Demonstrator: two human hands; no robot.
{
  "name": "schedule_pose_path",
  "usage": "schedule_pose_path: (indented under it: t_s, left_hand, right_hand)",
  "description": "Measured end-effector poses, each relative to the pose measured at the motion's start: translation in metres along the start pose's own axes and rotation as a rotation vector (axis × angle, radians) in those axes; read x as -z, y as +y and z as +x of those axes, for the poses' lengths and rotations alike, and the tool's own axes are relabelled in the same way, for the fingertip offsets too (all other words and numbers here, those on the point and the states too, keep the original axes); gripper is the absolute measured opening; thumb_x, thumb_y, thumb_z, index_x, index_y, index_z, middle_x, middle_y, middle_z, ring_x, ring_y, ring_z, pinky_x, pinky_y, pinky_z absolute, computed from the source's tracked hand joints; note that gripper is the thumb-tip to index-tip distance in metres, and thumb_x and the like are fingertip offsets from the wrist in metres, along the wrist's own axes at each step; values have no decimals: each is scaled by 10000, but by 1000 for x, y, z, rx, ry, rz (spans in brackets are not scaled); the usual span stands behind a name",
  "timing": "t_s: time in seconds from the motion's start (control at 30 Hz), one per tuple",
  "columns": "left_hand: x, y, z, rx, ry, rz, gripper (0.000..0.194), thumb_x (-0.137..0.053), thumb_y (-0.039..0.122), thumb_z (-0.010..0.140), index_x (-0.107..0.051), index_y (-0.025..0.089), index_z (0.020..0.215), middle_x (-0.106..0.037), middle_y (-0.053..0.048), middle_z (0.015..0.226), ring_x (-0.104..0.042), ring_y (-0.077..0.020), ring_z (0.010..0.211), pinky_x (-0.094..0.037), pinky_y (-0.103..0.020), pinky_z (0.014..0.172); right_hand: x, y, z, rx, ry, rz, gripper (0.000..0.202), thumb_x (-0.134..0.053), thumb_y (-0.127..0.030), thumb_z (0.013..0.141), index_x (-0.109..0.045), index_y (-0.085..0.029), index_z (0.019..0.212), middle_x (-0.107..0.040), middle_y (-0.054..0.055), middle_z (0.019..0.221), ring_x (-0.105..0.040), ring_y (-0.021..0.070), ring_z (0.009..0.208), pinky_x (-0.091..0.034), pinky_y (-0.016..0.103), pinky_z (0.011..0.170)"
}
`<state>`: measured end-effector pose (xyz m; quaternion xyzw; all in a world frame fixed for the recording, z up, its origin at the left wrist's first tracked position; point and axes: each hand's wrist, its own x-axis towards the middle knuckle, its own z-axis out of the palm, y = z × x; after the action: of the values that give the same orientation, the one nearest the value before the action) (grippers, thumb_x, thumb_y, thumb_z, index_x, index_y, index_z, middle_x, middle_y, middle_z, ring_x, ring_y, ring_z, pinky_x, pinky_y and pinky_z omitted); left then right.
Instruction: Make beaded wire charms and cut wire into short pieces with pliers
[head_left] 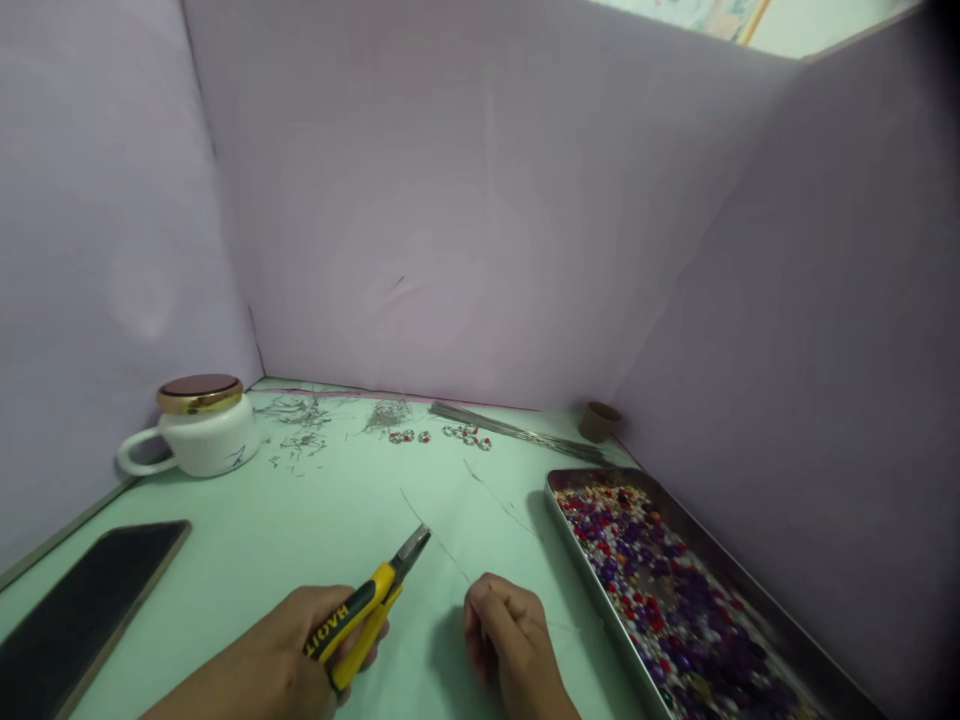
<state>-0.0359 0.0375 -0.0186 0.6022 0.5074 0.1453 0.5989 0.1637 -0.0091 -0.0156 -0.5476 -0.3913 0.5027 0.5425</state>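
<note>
My left hand (289, 635) is closed around the yellow-and-black handles of a pair of pliers (361, 618), whose metal jaws point up and to the right. A thin wire (451, 557) passes at the tip of the jaws. Its lower end runs into the pinched thumb and forefinger of my right hand (514, 635). Whether the jaws grip the wire or only touch it, I cannot tell. Another thin wire (495, 493) lies on the pale green table farther back.
A metal tray (600, 590) of mixed beads stands at right, a phone (94, 600) and a lidded white mug (210, 440) at left. Farther back lie wire scraps (300, 440), red-beaded rings (469, 436), a bundle of straight wires (517, 430) and a small brown cup (598, 423).
</note>
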Motion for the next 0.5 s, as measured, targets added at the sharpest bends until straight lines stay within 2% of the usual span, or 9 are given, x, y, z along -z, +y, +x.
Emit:
schedule_pose_path:
  t_s: [0.2,0.37,0.5]
  left_hand:
    - [-3,11,-6,-54,-29,47,256,-437,84,437,-498,181,665,-472,29,608,-426,-135,566,-296,-238,484]
    - [2,30,-16,-132,-24,137,239,-362,87,400,-436,181,608,-359,59,534,-330,-100,520,-222,-237,469]
    - [2,37,-24,-164,-56,97,226,-368,83,413,-390,190,610,-306,67,536,-277,-92,516,-169,-241,455]
  right_hand:
    - [0,2,3,-24,-31,-16,386,-495,-495,701,-460,-171,494,-374,-60,345,-279,56,292,-178,184,311]
    - [2,6,5,-22,-43,-6,353,-494,-455,698,-454,-172,491,-361,-67,340,-269,52,283,-163,176,294]
    - [1,5,4,-5,-43,3,344,-498,-435,703,-460,-168,489,-375,-61,360,-287,51,294,-176,173,298]
